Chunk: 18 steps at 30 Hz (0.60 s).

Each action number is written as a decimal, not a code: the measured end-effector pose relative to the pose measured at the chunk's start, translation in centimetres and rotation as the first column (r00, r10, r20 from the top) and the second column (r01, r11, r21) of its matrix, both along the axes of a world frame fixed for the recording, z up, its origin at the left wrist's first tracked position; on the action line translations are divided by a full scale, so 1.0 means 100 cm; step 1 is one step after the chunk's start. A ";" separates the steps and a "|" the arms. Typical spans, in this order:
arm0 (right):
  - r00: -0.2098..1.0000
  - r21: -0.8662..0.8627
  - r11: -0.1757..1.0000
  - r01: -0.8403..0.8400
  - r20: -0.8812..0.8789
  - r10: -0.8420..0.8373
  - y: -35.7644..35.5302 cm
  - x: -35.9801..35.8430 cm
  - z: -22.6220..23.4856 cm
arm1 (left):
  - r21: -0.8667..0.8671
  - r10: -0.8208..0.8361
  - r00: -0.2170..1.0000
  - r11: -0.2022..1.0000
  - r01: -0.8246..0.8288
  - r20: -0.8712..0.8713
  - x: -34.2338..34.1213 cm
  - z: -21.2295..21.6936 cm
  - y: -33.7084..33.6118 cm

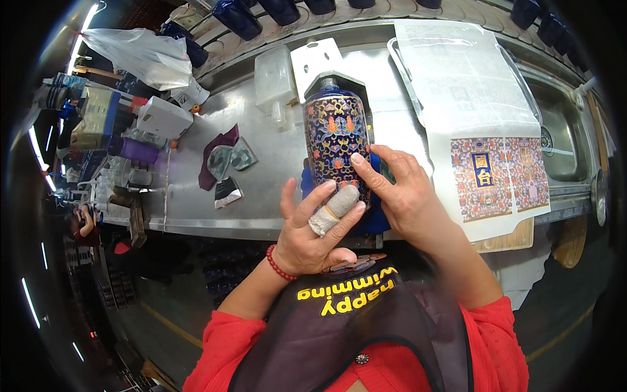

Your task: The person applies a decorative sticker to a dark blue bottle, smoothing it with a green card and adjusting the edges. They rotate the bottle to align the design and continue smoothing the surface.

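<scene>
A dark blue bottle (336, 130) patterned with colourful flowers lies before me, its neck pointing away, against a holder (363, 89) with an angular pale edge. My left hand (313, 238) is at the bottle's lower end with its fingers apart. Fingertips touch the patterned face, and one finger wears a grey-white wrap (334, 210). My right hand (408, 193) holds the bottle's right side, its thumb on the patterned face and the other fingers by the edge. Blue cloth (373, 219) shows beneath the bottle. What the right fingertips press on is partly hidden.
Printed patterned sheets (483, 179) lie on white paper at right, beside a metal sink (555, 124). A clear plastic container (272, 78) stands on the metal table (261, 202); dark cloth scraps (219, 157) lie left. Several blue bottles (236, 18) line the conveyor behind.
</scene>
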State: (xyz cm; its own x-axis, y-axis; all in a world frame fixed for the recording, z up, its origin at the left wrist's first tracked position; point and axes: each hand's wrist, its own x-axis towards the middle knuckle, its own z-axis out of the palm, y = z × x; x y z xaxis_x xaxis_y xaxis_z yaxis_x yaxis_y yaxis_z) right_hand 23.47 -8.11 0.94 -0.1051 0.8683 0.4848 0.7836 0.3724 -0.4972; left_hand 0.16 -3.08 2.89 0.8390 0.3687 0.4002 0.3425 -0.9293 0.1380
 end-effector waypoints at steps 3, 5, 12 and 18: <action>1.000 0.009 1.000 -0.001 -0.006 0.001 0.001 0.000 0.000 | 0.002 -0.078 0.997 0.997 0.078 0.021 -0.004 -0.001 -0.006; 1.000 0.015 1.000 -0.002 0.000 0.002 0.001 0.000 0.001 | -0.044 -0.032 0.993 0.998 0.037 0.111 -0.007 -0.003 -0.007; 1.000 0.026 1.000 -0.015 -0.024 0.016 0.002 0.001 -0.007 | -0.002 0.141 0.980 0.990 -0.142 0.138 -0.011 -0.018 -0.005; 0.998 0.167 0.986 0.010 -0.069 0.001 0.005 0.009 0.007 | 0.083 0.101 0.991 0.991 -0.108 0.088 -0.012 -0.014 -0.009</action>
State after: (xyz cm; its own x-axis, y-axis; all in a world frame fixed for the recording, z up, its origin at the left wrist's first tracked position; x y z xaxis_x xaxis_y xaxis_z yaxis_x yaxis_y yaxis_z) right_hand 24.38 -7.58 1.67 -0.0628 0.7746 0.6293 0.7515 0.4516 -0.4809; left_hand -1.04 -3.97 1.45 0.7602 0.4132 0.5014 0.4294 -0.8987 0.0897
